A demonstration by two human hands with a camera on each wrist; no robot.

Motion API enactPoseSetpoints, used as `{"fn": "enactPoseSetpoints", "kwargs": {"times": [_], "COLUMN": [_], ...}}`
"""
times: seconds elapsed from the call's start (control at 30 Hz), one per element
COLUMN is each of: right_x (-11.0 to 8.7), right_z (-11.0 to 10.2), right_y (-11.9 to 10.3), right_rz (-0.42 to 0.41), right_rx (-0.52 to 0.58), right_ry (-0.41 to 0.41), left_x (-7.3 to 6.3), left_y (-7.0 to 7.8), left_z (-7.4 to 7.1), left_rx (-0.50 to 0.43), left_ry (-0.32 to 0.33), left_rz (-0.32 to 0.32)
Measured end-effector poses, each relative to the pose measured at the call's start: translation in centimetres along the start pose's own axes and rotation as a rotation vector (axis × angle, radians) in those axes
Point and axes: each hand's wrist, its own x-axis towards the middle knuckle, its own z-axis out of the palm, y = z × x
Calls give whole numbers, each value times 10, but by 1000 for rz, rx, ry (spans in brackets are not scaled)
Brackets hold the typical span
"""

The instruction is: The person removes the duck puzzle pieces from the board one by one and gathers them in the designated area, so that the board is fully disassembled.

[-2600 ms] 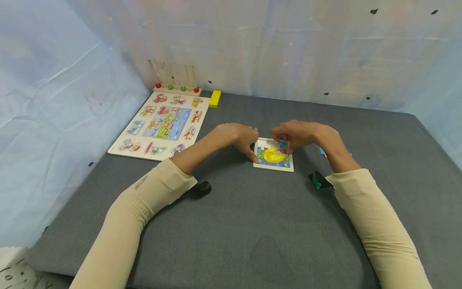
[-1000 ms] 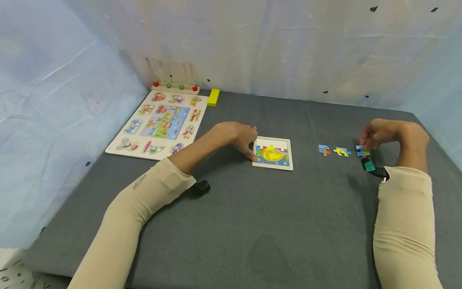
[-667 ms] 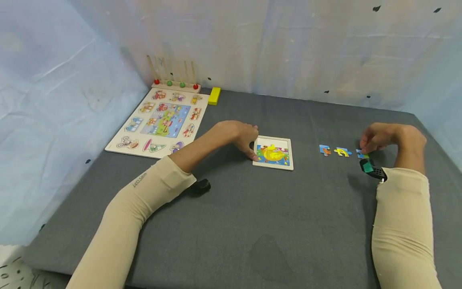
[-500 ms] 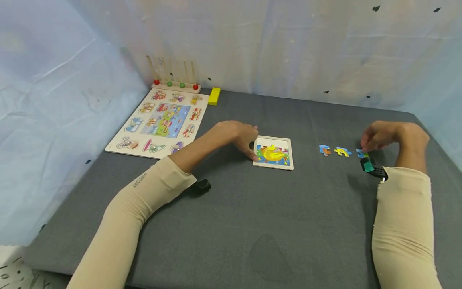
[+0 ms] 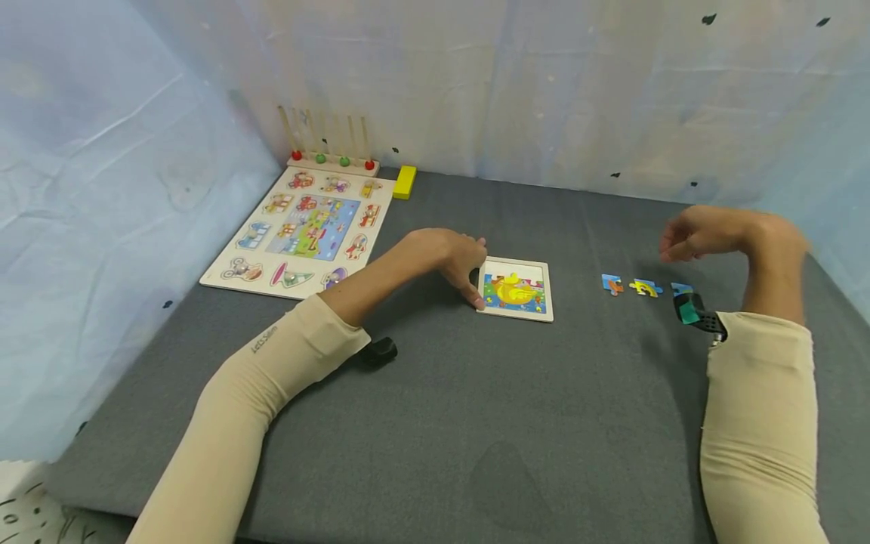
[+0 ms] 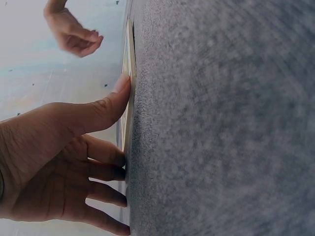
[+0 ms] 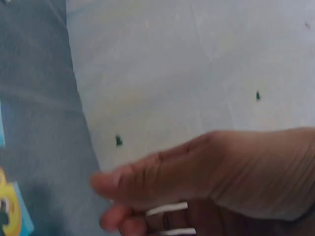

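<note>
A small puzzle tray with a yellow duck picture lies mid-table, its upper part bare pale wood. My left hand stays at the tray's left side, thumb pressing the edge near the front corner. In the left wrist view the left hand's other fingers are spread and nearly straight, tips down at the table. My right hand hovers above the loose jigsaw pieces, fingers loosely curled, nothing visible between them. Below it lie a blue-and-orange piece, a yellow-and-blue piece and a blue piece, partly hidden by the wrist camera.
A large wooden picture puzzle board lies at the back left. Behind it stands a pegged rack with red and green beads, beside a yellow block. A pale curtain borders the grey table.
My right hand went from the tray to the rightmost piece, stayed at it, and is now lifted up and slightly left, off the piece. The left hand has kept its place at the tray.
</note>
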Motion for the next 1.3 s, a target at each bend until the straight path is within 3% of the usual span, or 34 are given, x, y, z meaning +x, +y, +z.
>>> {"fn": "enactPoseSetpoints", "kwargs": {"times": [0.17, 0.53, 0.8, 0.93, 1.07, 1.17, 1.3], "right_x": [9, 23, 56, 70, 77, 80, 82], "right_z": [-5, 1, 24, 37, 47, 52, 55], "right_y": [-35, -130, -168, -181, -189, -192, -194], "right_rz": [-106, -353, -508, -521, -463, -405, -406], "right_rx": [-7, -14, -56, -51, -56, -71, -73], "right_ry": [66, 93, 67, 5, -47, -50, -23], "left_x": [0, 0, -1, -1, -1, -1, -1], "left_y": [0, 2, 2, 1, 0, 0, 0], "left_z": [0, 0, -1, 0, 1, 2, 3], "left_rx": [2, 29, 34, 21, 9, 11, 22], "left_ry": [2, 7, 15, 12, 10, 16, 28], "left_rz": [-1, 15, 13, 12, 20, 24, 26]}}
